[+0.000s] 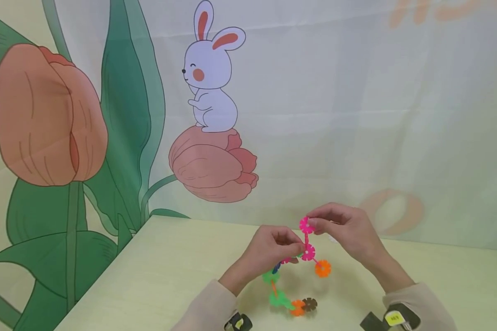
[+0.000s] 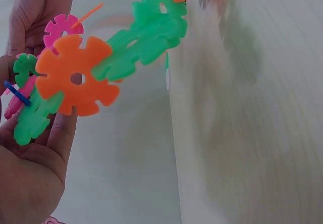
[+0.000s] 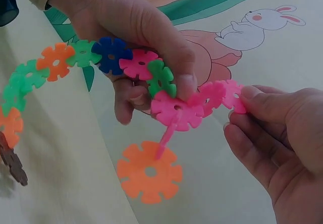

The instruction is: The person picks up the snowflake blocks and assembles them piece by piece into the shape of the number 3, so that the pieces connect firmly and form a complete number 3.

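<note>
Above pale yellow-green table, before rabbit-and-tulip backdrop, both hands' fingers clamped on snowflake-disc chain.

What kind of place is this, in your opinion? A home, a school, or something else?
Probably a children's playroom or kindergarten corner, though a staged setup is possible. A cartoon rabbit and big tulips cover the backdrop, and both hands hold a chain of plastic snowflake discs over a pale table.
</note>
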`<action>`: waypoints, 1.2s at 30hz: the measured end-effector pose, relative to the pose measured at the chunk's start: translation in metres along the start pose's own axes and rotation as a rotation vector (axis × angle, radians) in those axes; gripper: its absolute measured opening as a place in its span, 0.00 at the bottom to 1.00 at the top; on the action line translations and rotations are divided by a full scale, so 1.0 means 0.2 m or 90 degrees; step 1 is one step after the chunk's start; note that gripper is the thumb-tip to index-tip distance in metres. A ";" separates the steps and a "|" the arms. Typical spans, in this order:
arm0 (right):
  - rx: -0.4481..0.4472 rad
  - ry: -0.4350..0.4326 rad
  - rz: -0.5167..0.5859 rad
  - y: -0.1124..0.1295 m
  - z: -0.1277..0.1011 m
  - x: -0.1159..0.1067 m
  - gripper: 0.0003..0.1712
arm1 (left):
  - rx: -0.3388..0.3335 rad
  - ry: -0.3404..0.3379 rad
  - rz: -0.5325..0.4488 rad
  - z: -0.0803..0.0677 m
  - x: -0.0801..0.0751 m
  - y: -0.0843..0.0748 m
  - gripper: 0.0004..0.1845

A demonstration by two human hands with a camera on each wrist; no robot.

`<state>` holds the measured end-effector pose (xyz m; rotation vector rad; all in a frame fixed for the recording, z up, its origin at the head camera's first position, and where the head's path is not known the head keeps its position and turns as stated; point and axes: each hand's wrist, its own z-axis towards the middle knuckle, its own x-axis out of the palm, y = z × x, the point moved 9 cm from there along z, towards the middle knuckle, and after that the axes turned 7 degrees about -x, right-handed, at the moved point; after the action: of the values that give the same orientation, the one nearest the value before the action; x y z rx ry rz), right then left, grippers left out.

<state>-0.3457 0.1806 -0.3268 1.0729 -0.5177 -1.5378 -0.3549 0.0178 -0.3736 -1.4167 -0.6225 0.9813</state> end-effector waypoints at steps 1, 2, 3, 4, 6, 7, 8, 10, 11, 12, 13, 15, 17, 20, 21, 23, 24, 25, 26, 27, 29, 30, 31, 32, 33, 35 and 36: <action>-0.004 0.002 -0.006 0.00 0.00 0.00 0.08 | 0.001 -0.001 -0.002 0.00 0.00 0.00 0.06; -0.006 0.004 -0.011 0.01 0.00 0.01 0.08 | 0.000 -0.002 -0.001 0.00 0.00 0.00 0.06; -0.011 0.008 -0.013 0.01 0.00 0.02 0.08 | 0.000 -0.004 -0.002 0.00 0.00 0.00 0.06; -0.015 0.011 -0.015 0.01 0.00 0.02 0.07 | 0.001 -0.007 -0.003 0.00 0.00 0.00 0.06; -0.021 0.018 -0.016 0.02 0.00 0.04 0.07 | -0.001 -0.015 0.000 0.00 -0.01 0.01 0.06; -0.023 0.019 -0.016 0.02 0.00 0.04 0.07 | -0.003 -0.018 0.000 0.00 -0.01 0.01 0.06; -0.023 0.020 -0.015 0.02 -0.01 0.04 0.06 | -0.004 -0.022 0.000 0.00 -0.01 0.01 0.06; -0.024 0.020 -0.011 0.02 -0.01 0.04 0.06 | -0.006 -0.028 -0.001 0.00 -0.01 0.01 0.05; -0.023 0.020 -0.012 0.02 -0.01 0.04 0.06 | -0.007 -0.030 -0.002 0.00 -0.01 0.01 0.05; -0.024 0.019 -0.014 0.02 -0.01 0.04 0.06 | -0.008 -0.031 -0.003 0.00 -0.01 0.01 0.05; -0.024 0.020 -0.014 0.02 -0.01 0.04 0.06 | -0.009 -0.032 -0.004 0.00 -0.01 0.01 0.05; -0.026 0.023 -0.012 0.02 -0.01 0.04 0.07 | -0.010 -0.032 -0.006 0.00 -0.01 0.01 0.05; -0.027 0.027 -0.010 0.02 -0.01 0.04 0.07 | -0.011 -0.031 -0.007 0.00 -0.01 0.01 0.04; -0.025 0.034 -0.007 0.02 0.00 0.04 0.08 | -0.014 -0.027 -0.011 0.00 -0.01 0.02 0.04; -0.022 0.035 -0.009 0.02 -0.01 0.04 0.08 | -0.014 -0.026 -0.012 0.00 -0.01 0.02 0.04; -0.015 0.038 -0.012 0.02 -0.01 0.04 0.09 | -0.015 -0.022 -0.018 0.01 -0.01 0.02 0.04; -0.012 0.039 -0.013 0.02 -0.01 0.04 0.10 | -0.015 -0.020 -0.021 0.01 0.00 0.02 0.04; -0.011 0.041 -0.014 0.02 -0.01 0.03 0.11 | -0.015 -0.019 -0.023 0.01 0.00 0.03 0.04; -0.009 0.042 -0.015 0.02 -0.01 0.03 0.11 | -0.015 -0.018 -0.023 0.01 0.00 0.03 0.04; -0.008 0.044 -0.013 0.02 -0.01 0.03 0.12 | -0.015 -0.018 -0.024 0.01 0.00 0.03 0.04; -0.006 0.049 -0.009 0.01 -0.01 0.03 0.12 | -0.017 -0.018 -0.019 0.01 0.00 0.03 0.04; -0.005 0.053 -0.009 0.02 -0.01 0.03 0.12 | -0.017 -0.020 -0.015 0.01 0.00 0.03 0.04; -0.002 0.055 -0.008 0.01 -0.01 0.03 0.12 | -0.018 -0.022 -0.010 0.01 0.00 0.03 0.04; 0.002 0.058 -0.008 0.01 -0.01 0.03 0.12 | -0.019 -0.024 -0.005 0.01 0.00 0.03 0.04; 0.005 0.061 -0.009 0.01 -0.01 0.03 0.12 | -0.020 -0.025 -0.001 0.01 0.00 0.03 0.04; 0.012 0.067 -0.013 0.01 -0.01 0.03 0.12 | -0.021 -0.025 0.003 0.01 0.00 0.03 0.04; 0.014 0.069 -0.015 0.01 -0.01 0.03 0.12 | -0.022 -0.025 0.003 0.01 0.00 0.03 0.04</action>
<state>-0.3422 0.1758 -0.3279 1.1760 -0.4497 -1.4884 -0.3583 0.0190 -0.3796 -1.4330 -0.6674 1.0084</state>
